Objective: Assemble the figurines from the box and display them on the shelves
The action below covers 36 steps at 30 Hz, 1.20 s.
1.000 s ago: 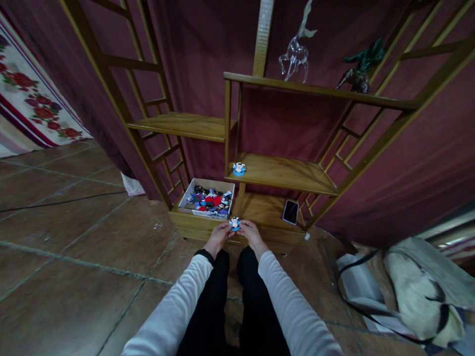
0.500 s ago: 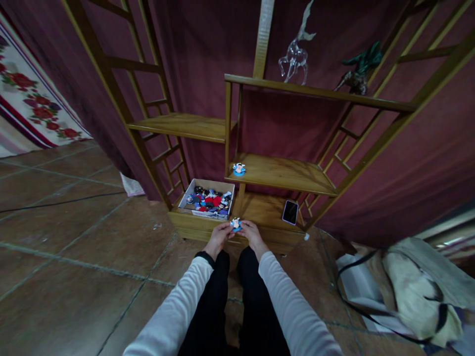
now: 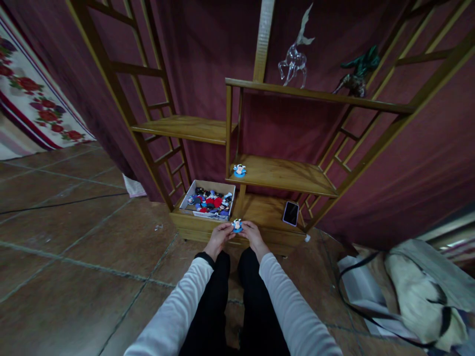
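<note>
Between my two hands is a small figurine (image 3: 237, 226) with a blue round base, held in front of the low shelf. My left hand (image 3: 220, 236) pinches it from the left, and my right hand (image 3: 254, 235) grips its right side. A similar blue-based figurine (image 3: 239, 171) stands at the left end of the middle shelf (image 3: 282, 173). Just beyond my left hand, a shallow cardboard box (image 3: 185, 202) holds several more small figurines in red, blue, purple and black, lying in a jumble.
A phone (image 3: 291, 213) lies at the right of the bottom shelf (image 3: 261, 207). On the upper shelf stand a clear glass horse (image 3: 295, 64) and a dark green figure (image 3: 359, 71). A pale bag (image 3: 419, 291) with a black strap sits on the floor at right.
The view has shifted very slightly. Both hands keep their hold on the figurine, and nothing else has visibly moved.
</note>
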Each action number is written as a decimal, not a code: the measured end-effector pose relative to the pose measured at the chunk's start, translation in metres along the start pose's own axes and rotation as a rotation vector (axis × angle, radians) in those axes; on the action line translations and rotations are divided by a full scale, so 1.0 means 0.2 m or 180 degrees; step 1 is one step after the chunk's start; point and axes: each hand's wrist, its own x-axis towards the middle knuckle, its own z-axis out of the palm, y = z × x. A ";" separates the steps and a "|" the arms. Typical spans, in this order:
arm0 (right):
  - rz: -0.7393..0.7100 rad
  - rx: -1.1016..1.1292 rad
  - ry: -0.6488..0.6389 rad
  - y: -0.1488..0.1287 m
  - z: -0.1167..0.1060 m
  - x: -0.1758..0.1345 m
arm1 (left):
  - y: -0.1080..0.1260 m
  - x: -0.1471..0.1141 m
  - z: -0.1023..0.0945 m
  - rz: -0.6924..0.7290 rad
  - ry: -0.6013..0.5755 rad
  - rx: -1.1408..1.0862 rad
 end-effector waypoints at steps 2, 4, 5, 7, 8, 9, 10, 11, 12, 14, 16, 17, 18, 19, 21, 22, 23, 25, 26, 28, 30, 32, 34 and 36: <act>-0.0011 0.0018 -0.0003 0.00 0.00 0.00 | 0.00 0.01 -0.01 -0.0019 -0.0020 -0.0025; -0.0040 0.0046 0.0008 -0.01 0.00 -0.01 | 0.00 0.01 -0.01 -0.0070 -0.0011 -0.0041; -0.0056 0.0055 0.0020 -0.01 0.00 -0.01 | 0.00 0.01 -0.01 -0.0102 -0.0016 -0.0055; -0.0072 0.0049 0.0044 -0.02 0.00 -0.01 | 0.00 0.02 -0.01 -0.0147 -0.0054 -0.0103; -0.0068 0.0037 0.0054 -0.02 0.00 -0.01 | 0.01 0.01 -0.01 -0.0149 -0.0077 -0.0130; -0.0059 0.0018 0.0057 -0.02 0.00 -0.02 | 0.01 0.01 -0.01 -0.0142 -0.0093 -0.0150; -0.0050 -0.0004 0.0060 -0.03 0.00 -0.02 | 0.01 0.01 -0.01 -0.0138 -0.0101 -0.0157; -0.0044 -0.0026 0.0068 -0.03 0.00 -0.02 | 0.02 0.01 0.00 -0.0135 -0.0107 -0.0157; -0.0041 -0.0049 0.0074 -0.03 0.00 -0.01 | 0.02 0.00 0.00 -0.0138 -0.0115 -0.0153; -0.0036 -0.0096 0.0073 -0.03 0.00 -0.01 | 0.02 0.00 0.00 -0.0143 -0.0137 -0.0155; -0.0020 -0.0129 0.0061 -0.03 0.00 -0.01 | 0.02 0.00 0.00 -0.0132 -0.0172 -0.0147; -0.0012 -0.0139 0.0056 -0.03 0.00 -0.01 | 0.02 0.00 0.00 -0.0124 -0.0186 -0.0132; -0.0004 -0.0146 0.0053 -0.03 0.00 -0.01 | 0.01 0.00 0.00 -0.0116 -0.0197 -0.0112; 0.0000 -0.0147 0.0051 -0.03 0.00 -0.01 | 0.01 0.00 -0.01 -0.0108 -0.0203 -0.0095; 0.0001 -0.0139 0.0037 -0.03 0.00 -0.01 | 0.01 0.00 -0.01 -0.0103 -0.0192 -0.0083; 0.0007 -0.0134 0.0024 -0.03 0.00 -0.01 | 0.00 0.01 -0.01 -0.0107 -0.0178 -0.0083; 0.0015 -0.0127 0.0014 -0.02 0.00 -0.01 | 0.00 0.01 -0.01 -0.0108 -0.0159 -0.0086; 0.0031 -0.0113 0.0015 -0.02 0.00 -0.01 | 0.00 0.01 -0.01 -0.0111 -0.0114 -0.0096; 0.0036 -0.0108 0.0019 -0.02 0.00 -0.01 | 0.00 0.02 -0.02 -0.0112 -0.0089 -0.0105; 0.0033 -0.0096 0.0022 -0.02 0.00 -0.01 | 0.00 0.02 -0.02 -0.0109 -0.0037 -0.0136; 0.0033 -0.0089 0.0012 -0.02 0.00 -0.01 | 0.00 0.03 -0.02 -0.0110 0.0024 -0.0171; 0.0035 -0.0076 -0.0014 -0.02 0.00 -0.01 | -0.01 0.03 -0.02 -0.0103 0.0105 -0.0220; 0.0033 -0.0052 -0.0067 -0.02 0.00 -0.01 | -0.01 0.04 -0.03 -0.0076 0.0159 -0.0283; 0.0028 -0.0029 -0.0121 -0.02 -0.01 -0.01 | -0.01 0.04 -0.03 -0.0052 0.0162 -0.0347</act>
